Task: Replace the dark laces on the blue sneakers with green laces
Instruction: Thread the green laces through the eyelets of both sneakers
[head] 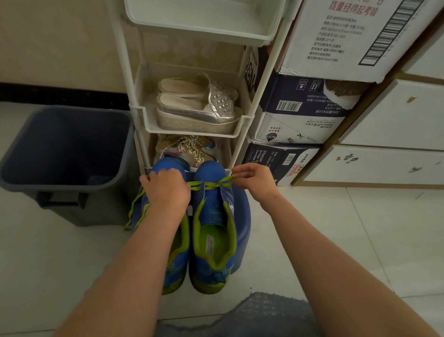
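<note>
Two blue sneakers with green lining stand side by side on a blue stool (pixel 245 224), toes toward the rack. A green lace (pixel 208 185) runs across the front eyelets of the right sneaker (pixel 213 237). My right hand (pixel 257 181) pinches one end of that lace at the shoe's right side. My left hand (pixel 166 190) lies curled over the front of the left sneaker (pixel 178 256) and holds the lace's other end taut. Another green lace (pixel 134 209) hangs loose down the left sneaker's left side. No dark laces are visible.
A white shoe rack (pixel 192 128) stands right behind the sneakers, with silver platform sandals (pixel 199 107) and glittery shoes (pixel 190 149) on its shelves. A dark bin (pixel 64 151) sits at the left. Stacked cartons (pixel 300 116) and white drawers (pixel 406 130) stand at the right. The floor is pale tile.
</note>
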`<move>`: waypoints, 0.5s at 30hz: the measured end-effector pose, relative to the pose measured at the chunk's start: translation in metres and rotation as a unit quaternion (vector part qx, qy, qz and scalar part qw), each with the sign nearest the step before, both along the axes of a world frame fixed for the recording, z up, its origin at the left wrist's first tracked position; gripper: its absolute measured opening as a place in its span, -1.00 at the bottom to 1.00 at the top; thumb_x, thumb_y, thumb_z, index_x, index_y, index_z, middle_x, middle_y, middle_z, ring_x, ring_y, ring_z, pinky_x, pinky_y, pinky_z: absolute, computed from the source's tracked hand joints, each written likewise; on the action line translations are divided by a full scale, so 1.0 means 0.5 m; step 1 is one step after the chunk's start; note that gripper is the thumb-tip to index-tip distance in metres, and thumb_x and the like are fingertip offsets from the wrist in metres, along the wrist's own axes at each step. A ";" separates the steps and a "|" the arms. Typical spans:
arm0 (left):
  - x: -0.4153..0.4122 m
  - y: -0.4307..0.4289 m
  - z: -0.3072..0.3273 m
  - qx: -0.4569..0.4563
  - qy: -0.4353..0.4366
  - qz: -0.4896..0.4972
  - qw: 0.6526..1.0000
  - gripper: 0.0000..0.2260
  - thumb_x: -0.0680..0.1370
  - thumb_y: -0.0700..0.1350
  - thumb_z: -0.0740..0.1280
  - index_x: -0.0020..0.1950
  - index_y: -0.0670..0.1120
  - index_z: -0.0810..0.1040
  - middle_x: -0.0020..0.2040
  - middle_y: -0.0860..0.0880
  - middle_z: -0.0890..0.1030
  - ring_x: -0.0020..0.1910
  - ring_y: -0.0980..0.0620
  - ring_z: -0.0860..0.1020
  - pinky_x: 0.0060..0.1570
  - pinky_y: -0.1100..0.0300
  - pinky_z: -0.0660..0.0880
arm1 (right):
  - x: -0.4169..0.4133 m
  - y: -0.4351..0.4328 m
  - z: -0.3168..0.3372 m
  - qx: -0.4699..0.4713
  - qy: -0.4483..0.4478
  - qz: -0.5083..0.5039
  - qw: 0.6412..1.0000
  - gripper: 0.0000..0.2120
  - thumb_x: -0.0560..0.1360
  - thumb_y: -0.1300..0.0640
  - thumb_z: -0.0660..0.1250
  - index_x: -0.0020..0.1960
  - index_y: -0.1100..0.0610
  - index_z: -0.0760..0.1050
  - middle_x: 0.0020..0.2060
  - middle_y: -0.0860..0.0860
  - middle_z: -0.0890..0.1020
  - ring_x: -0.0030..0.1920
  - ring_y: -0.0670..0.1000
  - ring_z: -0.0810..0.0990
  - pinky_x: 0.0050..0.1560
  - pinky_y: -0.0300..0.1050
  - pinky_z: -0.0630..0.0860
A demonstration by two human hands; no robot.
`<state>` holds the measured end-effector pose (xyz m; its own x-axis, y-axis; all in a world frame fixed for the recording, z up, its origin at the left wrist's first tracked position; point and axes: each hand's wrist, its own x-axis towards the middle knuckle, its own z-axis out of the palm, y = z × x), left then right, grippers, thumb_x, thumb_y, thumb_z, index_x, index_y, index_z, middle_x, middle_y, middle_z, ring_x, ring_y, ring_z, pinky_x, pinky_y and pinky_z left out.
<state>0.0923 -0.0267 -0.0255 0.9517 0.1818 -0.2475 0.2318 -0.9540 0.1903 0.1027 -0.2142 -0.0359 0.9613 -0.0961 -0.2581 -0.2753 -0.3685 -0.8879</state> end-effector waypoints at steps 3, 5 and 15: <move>0.001 -0.003 -0.001 -0.011 0.001 -0.001 1.000 -0.75 0.59 -0.07 0.17 0.10 -0.11 0.59 0.13 -0.14 0.56 0.25 -0.17 0.39 0.35 -0.08 0.18 | 0.002 -0.001 -0.005 -0.008 -0.013 -0.019 1.000 -0.78 0.46 0.44 0.34 0.09 0.33 0.57 -0.18 0.14 0.62 -0.29 -0.10 0.56 -0.25 -0.38 0.54; -0.001 -0.007 0.000 -0.016 0.000 -0.003 1.000 -0.75 0.59 -0.08 0.16 0.07 -0.10 0.60 0.10 -0.13 0.57 0.25 -0.17 0.38 0.33 -0.06 0.18 | 0.005 0.004 -0.007 -0.009 -0.030 -0.023 0.999 -0.79 0.45 0.43 0.33 0.07 0.31 0.59 -0.22 0.10 0.63 -0.28 -0.12 0.57 -0.18 -0.35 0.54; -0.002 -0.018 0.010 -0.025 0.029 -0.016 0.999 -0.74 0.61 -0.03 0.13 0.02 -0.03 0.60 -0.10 -0.05 0.48 0.30 -0.17 0.29 0.30 -0.07 0.13 | -0.001 0.012 0.000 0.059 0.037 0.031 0.997 -0.73 0.54 0.38 0.23 0.23 0.32 0.49 -0.06 0.17 0.59 -0.17 -0.21 0.53 -0.06 -0.46 0.44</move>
